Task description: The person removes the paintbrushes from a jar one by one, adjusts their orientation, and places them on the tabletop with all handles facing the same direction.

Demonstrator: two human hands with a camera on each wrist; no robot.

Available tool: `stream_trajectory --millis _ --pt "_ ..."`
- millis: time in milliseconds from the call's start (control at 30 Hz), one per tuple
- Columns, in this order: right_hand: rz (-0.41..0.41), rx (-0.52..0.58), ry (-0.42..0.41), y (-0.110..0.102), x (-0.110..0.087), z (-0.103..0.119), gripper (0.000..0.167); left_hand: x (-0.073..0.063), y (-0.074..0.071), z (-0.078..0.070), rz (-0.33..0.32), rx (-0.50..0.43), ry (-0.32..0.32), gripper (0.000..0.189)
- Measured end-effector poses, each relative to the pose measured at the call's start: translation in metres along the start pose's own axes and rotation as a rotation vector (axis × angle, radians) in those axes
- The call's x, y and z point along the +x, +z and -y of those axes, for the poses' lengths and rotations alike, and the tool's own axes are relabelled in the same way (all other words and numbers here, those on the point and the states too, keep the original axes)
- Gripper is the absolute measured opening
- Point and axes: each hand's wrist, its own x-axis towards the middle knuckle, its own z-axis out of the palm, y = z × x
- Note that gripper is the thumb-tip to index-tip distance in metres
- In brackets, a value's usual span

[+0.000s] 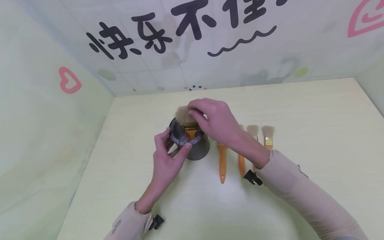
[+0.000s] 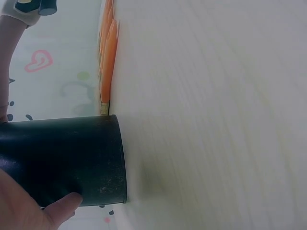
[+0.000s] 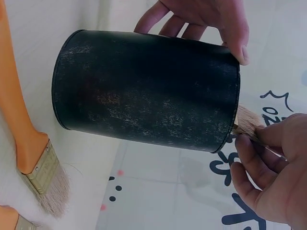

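A dark cylindrical pot [image 1: 199,149] stands upright on the table. My left hand [image 1: 168,163] grips it near the rim from the left, thumb in front; in the right wrist view those fingers [image 3: 194,31] lie along the pot's side. At the mouth, my right hand [image 1: 220,120] pinches a paintbrush [image 1: 183,115] by its bristle end. That brush stands handle-down in the pot, with pale bristles and a brass-coloured ferrule above the rim. The right wrist view shows the right fingers and thumb [image 3: 273,165] at the bristles [image 3: 248,120]. The lower handle is hidden inside the pot.
Right of the pot lie several more orange-handled paintbrushes in a row, including a near one [image 1: 222,163] and a far right one [image 1: 268,135]. My right forearm partly covers them. A printed cloth [image 1: 192,60] hangs behind the pale table [image 1: 312,140].
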Motion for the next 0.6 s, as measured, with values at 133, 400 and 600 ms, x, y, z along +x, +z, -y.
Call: stream_trajectory --millis 133,400,600 --pt "-0.041 0.019 -0.01 -0.004 0.002 0.001 0.009 0.001 0.0 0.0 0.007 0.001 0.004 0.071" --pt "-0.048 0.003 0.019 -0.013 0.009 0.002 0.009 0.002 0.0 -0.001 -0.008 -0.004 0.001 0.071" --pt "-0.151 0.017 -0.036 -0.025 0.01 0.007 0.009 0.001 0.001 0.0 -0.013 -0.008 -0.006 0.072"
